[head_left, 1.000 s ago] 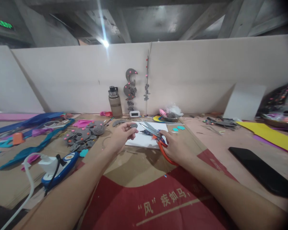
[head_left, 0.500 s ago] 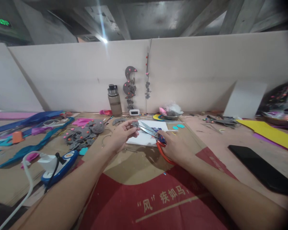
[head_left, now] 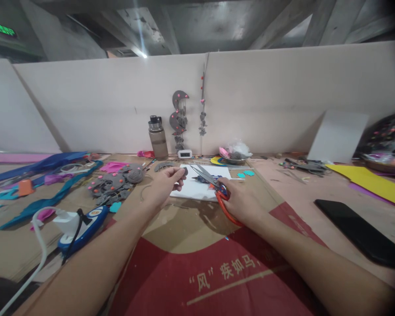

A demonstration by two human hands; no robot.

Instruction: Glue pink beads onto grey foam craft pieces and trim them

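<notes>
Between the thumb and fingers of my left hand [head_left: 167, 186] is a small grey felt piece [head_left: 185, 171]. My right hand [head_left: 238, 199] grips the red handles of the scissors [head_left: 206, 176], whose blades are slightly apart and point up and left toward the grey piece without touching it. Beneath them a white sheet [head_left: 187, 188] lies on the cardboard, with a dark blue tool on it, partly hidden by the scissors. Small turquoise cutouts [head_left: 249, 173] are just right of the sheet.
Grey felt pieces with pink dots [head_left: 108, 184] and a power strip [head_left: 85, 228] lie at left. A bottle [head_left: 158, 140] and small white clock [head_left: 184, 154] stand by the back panel. A black phone [head_left: 358, 232] rests at right, near yellow felt [head_left: 371, 182].
My left hand has drawn slightly left and turned, taking the grey piece away from the scissor tips. More of the blue tool shows on the sheet. My right hand has barely moved.
</notes>
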